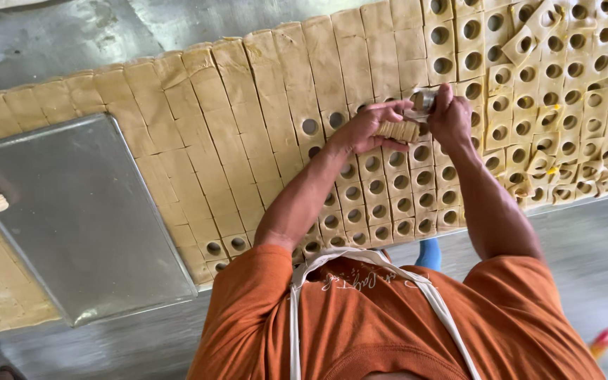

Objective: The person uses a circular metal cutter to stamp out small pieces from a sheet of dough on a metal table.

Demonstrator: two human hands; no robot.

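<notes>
Hiding the round cutter [423, 103], right hand [450, 118] fingers clench it (left hand [369, 127] grasps dough discs [398, 131]).

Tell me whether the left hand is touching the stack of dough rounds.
Touching. The head view shows the left hand with fingers curled around the stack of dough rounds.
</notes>
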